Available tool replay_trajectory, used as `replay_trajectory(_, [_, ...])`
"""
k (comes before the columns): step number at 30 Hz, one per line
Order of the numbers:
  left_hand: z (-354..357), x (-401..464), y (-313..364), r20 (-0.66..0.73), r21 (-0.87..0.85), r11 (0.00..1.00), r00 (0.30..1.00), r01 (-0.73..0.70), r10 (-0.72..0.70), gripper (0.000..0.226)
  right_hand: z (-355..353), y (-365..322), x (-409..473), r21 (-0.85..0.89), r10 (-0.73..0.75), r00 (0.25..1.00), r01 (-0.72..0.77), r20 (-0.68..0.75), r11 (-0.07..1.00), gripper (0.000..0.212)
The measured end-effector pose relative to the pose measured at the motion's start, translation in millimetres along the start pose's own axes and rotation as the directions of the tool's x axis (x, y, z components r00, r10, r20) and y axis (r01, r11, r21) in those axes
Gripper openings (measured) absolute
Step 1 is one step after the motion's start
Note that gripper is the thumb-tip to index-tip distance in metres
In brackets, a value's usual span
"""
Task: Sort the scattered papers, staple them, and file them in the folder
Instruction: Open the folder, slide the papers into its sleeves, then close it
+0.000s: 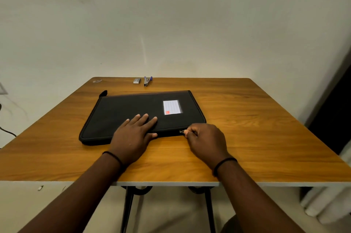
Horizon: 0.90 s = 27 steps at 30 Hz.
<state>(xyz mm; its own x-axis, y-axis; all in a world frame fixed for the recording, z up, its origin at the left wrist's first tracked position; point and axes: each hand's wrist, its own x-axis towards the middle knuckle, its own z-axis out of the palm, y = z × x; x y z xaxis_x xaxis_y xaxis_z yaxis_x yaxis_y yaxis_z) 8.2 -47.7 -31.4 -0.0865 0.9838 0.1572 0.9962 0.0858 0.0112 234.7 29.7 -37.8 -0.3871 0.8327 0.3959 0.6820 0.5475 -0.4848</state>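
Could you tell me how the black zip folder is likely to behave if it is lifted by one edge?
The folder looks padded and fabric-covered, so it would probably sag somewhat. Lying flat and wide, it should not tip or roll. Its cloth surface likely grips well.

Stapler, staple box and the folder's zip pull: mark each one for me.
stapler [147, 81], head view, middle of its body.
staple box [136, 80], head view, its top face.
zip pull [181, 131], head view, metal tab pinched by the right hand [206, 138].

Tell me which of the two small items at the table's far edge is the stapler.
The stapler is the right one of the pair: metal with blue-purple handles. The item left of it is a small grey-white box.
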Motion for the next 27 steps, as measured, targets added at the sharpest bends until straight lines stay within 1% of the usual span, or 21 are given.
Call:
replay_trajectory(2, [-2,-5,-15,-0.02,-0.046,0.999,1.0,-0.002,0.001,0.078,-5,6,-1,-0.017,0.048,0.998,-0.048,-0.029,0.999,0.021])
replay_trajectory(5, [-1,-13,-38,-0.027,-0.082,0.996,0.999,-0.024,0.022,0.081,-12,19,0,0.012,0.159,0.985,-0.159,-0.067,0.987,0.023])
replay_trajectory(8, [-1,-19,-48,-0.045,-0.119,0.991,0.998,-0.058,0.053,0.089,-13,25,5,-0.029,0.196,0.978,-0.199,-0.075,0.98,0.026])
replay_trajectory(12, [-2,-22,-45,-0.031,-0.104,0.991,0.997,-0.079,0.076,0.092,-12,28,21,-0.106,0.255,0.964,-0.263,-0.081,0.959,0.027])
replay_trajectory(16, [-4,-24,-42,-0.022,-0.102,0.99,0.995,-0.101,0.1,0.091,-11,33,41,-0.165,0.253,0.964,-0.264,-0.085,0.95,0.026])
replay_trajectory(20, [-6,-28,-39,-0.025,-0.129,0.982,0.991,-0.136,0.134,0.089,-8,38,66,-0.185,0.232,0.968,-0.246,-0.094,0.951,0.025])
replay_trajectory(27, [0,-27,-44,-0.048,-0.159,0.975,0.988,-0.153,0.147,0.077,16,46,115,-0.224,0.245,0.963,-0.265,-0.112,0.938,0.026])
